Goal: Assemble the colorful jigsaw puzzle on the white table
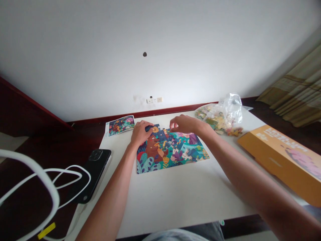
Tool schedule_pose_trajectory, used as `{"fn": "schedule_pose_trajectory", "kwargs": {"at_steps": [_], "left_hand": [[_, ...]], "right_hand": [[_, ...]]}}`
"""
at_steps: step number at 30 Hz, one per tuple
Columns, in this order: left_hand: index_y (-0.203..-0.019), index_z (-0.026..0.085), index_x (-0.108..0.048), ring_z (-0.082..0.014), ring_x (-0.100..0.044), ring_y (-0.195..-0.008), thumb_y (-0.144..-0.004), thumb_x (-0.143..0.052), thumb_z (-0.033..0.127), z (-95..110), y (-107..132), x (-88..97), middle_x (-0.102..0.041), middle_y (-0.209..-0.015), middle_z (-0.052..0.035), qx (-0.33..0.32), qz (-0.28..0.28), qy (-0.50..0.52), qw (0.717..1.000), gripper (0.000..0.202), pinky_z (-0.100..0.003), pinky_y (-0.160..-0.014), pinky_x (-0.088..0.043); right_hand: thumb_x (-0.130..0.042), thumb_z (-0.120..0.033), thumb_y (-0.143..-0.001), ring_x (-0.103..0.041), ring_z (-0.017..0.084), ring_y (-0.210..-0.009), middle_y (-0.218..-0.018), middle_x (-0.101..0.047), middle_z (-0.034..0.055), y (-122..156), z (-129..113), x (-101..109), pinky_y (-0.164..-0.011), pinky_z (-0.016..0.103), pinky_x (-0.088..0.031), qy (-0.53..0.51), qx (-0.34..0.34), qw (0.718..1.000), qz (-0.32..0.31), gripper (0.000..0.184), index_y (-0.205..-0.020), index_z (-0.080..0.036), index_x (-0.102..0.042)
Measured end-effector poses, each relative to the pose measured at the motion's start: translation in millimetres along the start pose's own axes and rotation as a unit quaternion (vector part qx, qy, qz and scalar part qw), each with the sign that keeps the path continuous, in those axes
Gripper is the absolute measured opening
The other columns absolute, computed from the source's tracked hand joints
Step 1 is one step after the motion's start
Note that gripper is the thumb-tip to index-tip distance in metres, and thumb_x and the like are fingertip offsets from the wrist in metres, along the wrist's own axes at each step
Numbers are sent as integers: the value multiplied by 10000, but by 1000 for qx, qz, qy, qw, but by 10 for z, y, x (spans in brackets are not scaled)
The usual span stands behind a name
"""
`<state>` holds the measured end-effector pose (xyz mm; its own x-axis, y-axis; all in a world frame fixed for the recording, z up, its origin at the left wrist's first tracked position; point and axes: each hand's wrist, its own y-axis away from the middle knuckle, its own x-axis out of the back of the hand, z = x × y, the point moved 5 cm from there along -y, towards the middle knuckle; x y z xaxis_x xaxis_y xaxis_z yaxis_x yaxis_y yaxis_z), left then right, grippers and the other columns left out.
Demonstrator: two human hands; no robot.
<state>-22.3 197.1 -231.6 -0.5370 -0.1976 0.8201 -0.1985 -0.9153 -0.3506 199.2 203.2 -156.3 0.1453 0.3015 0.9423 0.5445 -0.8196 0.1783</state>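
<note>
A jigsaw puzzle (173,150) with bright animals and plants lies on the white table, its top edge uneven with a gap between my hands. My left hand (142,131) rests at the puzzle's upper left corner, thumb apart from the fingers, holding nothing that I can see. Over the top edge, to the right of the gap, my right hand (184,124) is closed with its fingers curled downward. Whatever its fingertips may hold is hidden. Behind my left hand lies a printed picture sheet (121,125) in similar colours.
Loose puzzle pieces (213,117) and a crumpled clear plastic bag (232,108) sit at the back right. An orange box (281,157) lies along the right side. At the left edge are a black phone (96,172) and a looping white cable (51,187).
</note>
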Motion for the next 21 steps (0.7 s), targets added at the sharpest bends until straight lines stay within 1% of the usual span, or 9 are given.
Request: {"fn": "schedule_pose_trajectory", "kwargs": {"at_steps": [2,4,6,9,12,14,16,18,21], "left_hand": [[-1069,289,-786,-264,-624,-1056,-928,-641,266,-11,-6,-4,-726,-1114,-31,3,-1,0,1000,203,-411,-988,-477],[-1059,294,-787,-261,-627,-1059,-922,-644,263,-30,-12,-11,-729,-1120,-21,7,3,7,1000,201,-412,-987,-481],[-1048,293,-787,-257,-631,-1060,-914,-653,259,-48,-14,-18,-731,-1119,-17,9,11,17,1000,193,-409,-988,-484],[-1032,286,-783,-249,-635,-1054,-905,-669,248,-63,-9,-24,-731,-1097,-19,6,24,30,999,175,-404,-1004,-482],[-1056,279,-769,-244,-639,-1056,-903,-670,227,-65,-1,-25,-726,-1094,-25,-2,31,34,999,189,-397,-1010,-483],[-1114,272,-746,-241,-643,-1043,-901,-662,201,-72,4,-18,-723,-1084,-29,1,36,35,999,240,-390,-997,-490],[-1160,266,-721,-237,-647,-1022,-896,-651,168,-84,6,-12,-723,-1062,-29,8,41,38,998,290,-384,-984,-497],[-1164,262,-712,-235,-649,-1008,-891,-640,142,-92,6,-11,-725,-1049,-27,11,41,41,998,307,-382,-976,-501],[-1146,255,-717,-235,-650,-1006,-882,-633,120,-93,5,-13,-727,-1051,-29,10,42,43,998,308,-380,-969,-505]], "right_hand": [[-717,-443,-883,-727,298,-949,-943,-789,109,155,24,56,-803,370,-532,48,-66,997,-13,271,-1000,-215,-805],[-702,-471,-887,-731,315,-965,-956,-787,126,352,28,52,-818,385,-531,83,-106,991,-19,313,-1001,-195,-795],[-683,-477,-897,-736,306,-947,-982,-787,113,583,21,-39,-808,382,-531,76,-123,989,-21,325,-1056,-208,-774],[-676,-472,-893,-733,304,-951,-1051,-777,89,963,34,-293,-790,386,-536,47,-146,988,7,392,-1208,-241,-703],[-692,-494,-870,-714,324,-1030,-1216,-726,112,1295,65,-584,-774,394,-550,32,-142,987,68,512,-1325,-266,-632],[-669,-465,-889,-704,316,-1032,-1219,-712,113,1450,98,-728,-770,391,-556,26,-127,986,106,468,-1316,-278,-623],[-648,-396,-896,-706,294,-992,-1167,-715,97,1538,143,-803,-790,394,-560,4,-107,988,115,391,-1271,-285,-630],[-645,-344,-883,-710,265,-943,-1122,-719,78,1559,188,-778,-817,396,-565,-39,-83,990,107,382,-1260,-284,-621],[-678,-348,-867,-707,235,-936,-1135,-721,67,1450,227,-555,-838,379,-578,-120,-41,987,100,430,-1284,-278,-602]]}}
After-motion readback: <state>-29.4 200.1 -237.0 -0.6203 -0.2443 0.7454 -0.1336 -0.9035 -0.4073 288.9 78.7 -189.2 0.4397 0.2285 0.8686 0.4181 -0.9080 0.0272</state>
